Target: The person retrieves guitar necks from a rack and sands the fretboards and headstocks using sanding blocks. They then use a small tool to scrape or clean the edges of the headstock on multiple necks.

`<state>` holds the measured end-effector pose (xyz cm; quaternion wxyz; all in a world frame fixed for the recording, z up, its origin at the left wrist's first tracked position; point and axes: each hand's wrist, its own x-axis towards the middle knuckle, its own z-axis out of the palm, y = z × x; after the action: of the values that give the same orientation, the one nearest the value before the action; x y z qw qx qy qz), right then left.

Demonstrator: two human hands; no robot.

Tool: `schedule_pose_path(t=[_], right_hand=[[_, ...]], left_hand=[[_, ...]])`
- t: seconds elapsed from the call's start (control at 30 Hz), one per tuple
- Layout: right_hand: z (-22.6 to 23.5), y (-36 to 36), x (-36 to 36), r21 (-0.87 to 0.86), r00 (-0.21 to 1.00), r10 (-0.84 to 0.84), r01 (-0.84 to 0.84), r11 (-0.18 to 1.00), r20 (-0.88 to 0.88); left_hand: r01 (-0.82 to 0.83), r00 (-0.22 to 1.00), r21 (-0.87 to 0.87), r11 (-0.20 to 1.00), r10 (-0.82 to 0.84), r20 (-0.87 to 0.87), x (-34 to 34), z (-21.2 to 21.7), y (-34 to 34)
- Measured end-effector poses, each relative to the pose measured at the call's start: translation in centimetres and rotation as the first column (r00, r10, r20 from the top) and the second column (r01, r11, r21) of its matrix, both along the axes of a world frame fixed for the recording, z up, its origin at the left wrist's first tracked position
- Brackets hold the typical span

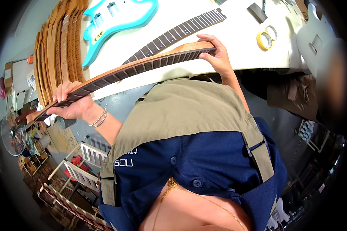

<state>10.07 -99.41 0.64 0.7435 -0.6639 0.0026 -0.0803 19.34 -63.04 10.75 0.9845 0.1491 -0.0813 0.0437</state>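
Note:
Both my hands hold up a guitar neck (119, 75), brown wood with a dark fretted fingerboard, above the table's near edge. My left hand (75, 102) is closed around its lower left end. At the higher right end, my right hand (218, 56) grips it between thumb and fingers. Behind the neck, partly hidden by it, a dark fretboard (177, 32) with pale fret lines and dot markers lies on the table. A turquoise guitar body (121, 25) rests to the left of that fretboard.
The white table (235, 46) carries a row of several guitar necks (59, 42) at left. Farther right lie a dark flat block (257, 13) and yellow tape rolls (264, 40). A co-worker beside a pale guitar body (316, 42) is at right. A fan (13, 134) stands lower left.

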Motion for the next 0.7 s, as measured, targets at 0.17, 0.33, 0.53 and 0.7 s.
schedule_pose_path(t=[0.17,0.33,0.53,0.7], right_hand=[[0.4,-0.4,-0.5,0.006,0.999,-0.041,0.041,0.999,-0.004],[0.3,-1.5,-0.7,-0.537,0.990,-0.071,0.126,0.834,0.122],[0.7,-0.1,-0.4,-0.835,0.964,-0.007,0.234,0.498,0.266],[-1.0,-1.8,-0.2,-0.741,0.977,-0.059,0.193,0.643,0.203]], left_hand=[[0.030,0.997,-0.033,0.999,-0.027,0.068,0.4,-0.4,-1.3],[0.008,0.997,-0.008,1.000,-0.007,0.072,0.8,-0.9,-2.8],[0.025,0.997,0.151,0.988,-0.036,0.071,-0.2,-0.8,-7.7],[0.014,0.984,0.280,0.960,-0.064,0.167,0.2,1.2,-8.6]])
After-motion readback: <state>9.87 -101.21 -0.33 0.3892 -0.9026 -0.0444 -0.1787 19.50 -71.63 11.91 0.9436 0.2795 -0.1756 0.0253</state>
